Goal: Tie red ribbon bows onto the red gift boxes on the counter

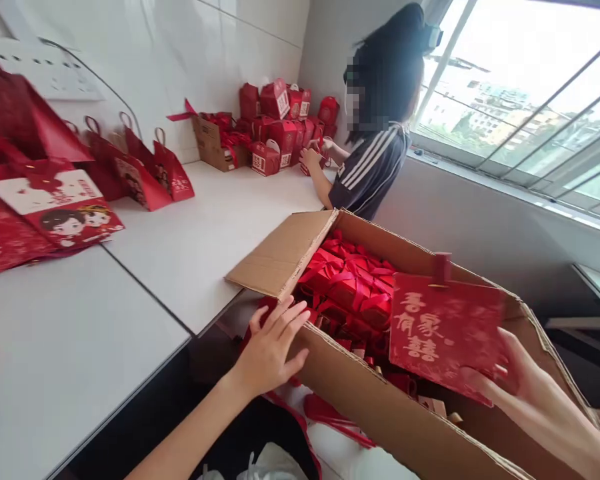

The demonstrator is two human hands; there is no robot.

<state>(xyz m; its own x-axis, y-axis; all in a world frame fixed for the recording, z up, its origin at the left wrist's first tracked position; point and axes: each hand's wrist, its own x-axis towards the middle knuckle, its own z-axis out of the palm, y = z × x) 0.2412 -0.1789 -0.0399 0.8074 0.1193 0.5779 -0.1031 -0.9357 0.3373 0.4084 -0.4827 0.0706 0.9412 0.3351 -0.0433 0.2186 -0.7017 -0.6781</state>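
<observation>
My right hand [525,380] grips the edge of a red gift box [445,333] with pale Chinese characters and a small tab on top. That box is held over a large open cardboard carton [360,387]. Inside the carton lie several red boxes tied with ribbon [355,273], with more small items in shadow below them. Beside the carton's near left edge is my left hand [273,347], fingers spread and holding nothing. Its fingertips are close to the rim; whether they touch it I cannot tell.
A carton flap [285,250] leans over the white table [180,247]. Red gift bags [145,167] stand along the wall at left. Farther back, a co-worker [375,147] handles a red box near stacked red boxes [280,127] and a small ribbon-filled carton [215,150].
</observation>
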